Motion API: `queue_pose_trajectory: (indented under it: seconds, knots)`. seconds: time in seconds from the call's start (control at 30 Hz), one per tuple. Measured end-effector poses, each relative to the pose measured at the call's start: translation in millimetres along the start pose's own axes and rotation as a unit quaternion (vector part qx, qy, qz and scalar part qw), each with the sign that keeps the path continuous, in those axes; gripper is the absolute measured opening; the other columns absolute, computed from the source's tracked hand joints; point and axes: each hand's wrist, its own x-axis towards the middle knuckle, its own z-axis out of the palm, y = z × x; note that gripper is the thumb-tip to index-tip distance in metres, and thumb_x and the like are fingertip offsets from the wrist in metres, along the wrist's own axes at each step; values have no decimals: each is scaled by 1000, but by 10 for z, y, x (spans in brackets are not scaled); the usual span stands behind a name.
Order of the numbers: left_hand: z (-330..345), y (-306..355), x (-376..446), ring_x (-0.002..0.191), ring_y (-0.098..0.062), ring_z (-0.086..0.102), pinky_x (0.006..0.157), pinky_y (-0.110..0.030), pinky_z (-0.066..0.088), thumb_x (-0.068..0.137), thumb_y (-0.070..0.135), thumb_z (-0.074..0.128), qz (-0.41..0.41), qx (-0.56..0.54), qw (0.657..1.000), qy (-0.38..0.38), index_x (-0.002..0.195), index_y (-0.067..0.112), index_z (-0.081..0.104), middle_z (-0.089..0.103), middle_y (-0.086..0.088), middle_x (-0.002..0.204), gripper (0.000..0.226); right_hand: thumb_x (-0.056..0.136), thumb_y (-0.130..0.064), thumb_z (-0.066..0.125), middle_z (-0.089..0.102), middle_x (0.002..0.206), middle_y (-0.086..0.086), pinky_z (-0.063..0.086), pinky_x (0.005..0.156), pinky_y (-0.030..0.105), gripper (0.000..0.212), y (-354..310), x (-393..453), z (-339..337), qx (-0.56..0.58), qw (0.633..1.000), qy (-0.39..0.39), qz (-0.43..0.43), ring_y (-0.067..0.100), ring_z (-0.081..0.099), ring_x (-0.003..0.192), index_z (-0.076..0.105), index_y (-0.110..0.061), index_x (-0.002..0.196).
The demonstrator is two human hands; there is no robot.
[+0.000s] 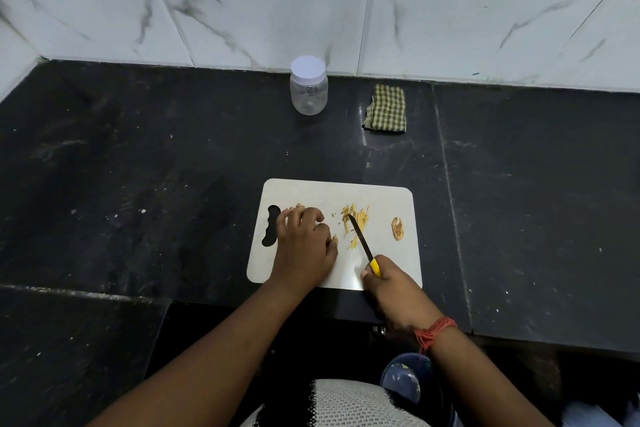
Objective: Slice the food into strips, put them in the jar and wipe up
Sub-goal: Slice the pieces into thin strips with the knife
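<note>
Knife (360,239) in R hand (391,291), tip amid strips (356,222), mid-board (381,198).

Left hand (304,243) lies palm-down, fingers curled, perhaps pinching something; right hand (391,291) clenched, wrist thread-banded.

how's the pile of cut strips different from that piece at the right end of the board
The cut strips are thin pale-yellow sticks scattered mid-board, with the knife tip among them; the brown piece is one uncut oval chunk lying alone near the right edge. Both rest on the cutting board.
</note>
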Motion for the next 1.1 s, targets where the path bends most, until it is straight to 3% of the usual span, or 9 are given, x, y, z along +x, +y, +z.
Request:
queue_pose_trajectory:
  seconds: [0.1,0.33,0.5,0.83,1.0,1.1]
  knots:
    - [35,25,-20,121,-26,47,112,-54,30,89,39,61,-19,12,1000,-16,84,17,71,58,0,115,25,98,-38,49,51,72,-3,39,61,31,24,-4,3,12,2,1000,-1,1,16,47,64,45,-19,84]
    - [-17,-70,-132,122,-25,46,112,-57,33,89,30,63,2,-64,997,34,96,20,69,59,-3,121,14,100,-36,47,58,82,4,42,63,30,23,0,-53,25,-34,999,2,-3,16,52,70,48,-14,93]
    - [12,-104,-153,125,-28,42,114,-59,26,88,31,64,27,-51,998,3,109,28,69,54,-3,126,22,101,-35,46,62,90,5,42,66,27,24,-10,-82,98,-53,999,-3,-8,15,55,76,49,-12,98]
    - [67,-79,-103,125,-27,42,114,-58,26,89,41,62,-34,-53,998,-14,105,28,67,53,-1,127,21,101,-34,46,57,80,3,40,63,30,22,-30,-57,102,-37,999,-10,-3,15,51,68,48,-14,93]
    - [63,-114,-166,122,-26,44,114,-59,29,91,29,64,-25,-90,995,30,97,20,66,57,-4,123,11,102,-34,45,56,80,2,39,60,28,22,-25,-64,122,-47,999,-12,-3,14,50,67,46,-14,92]
    - [52,-147,-236,123,-24,43,118,-58,23,91,27,63,-10,-93,995,27,92,21,66,56,-3,122,7,102,-34,44,57,80,4,39,60,28,22,-34,-58,144,-52,998,-17,-7,15,50,67,46,-14,92]
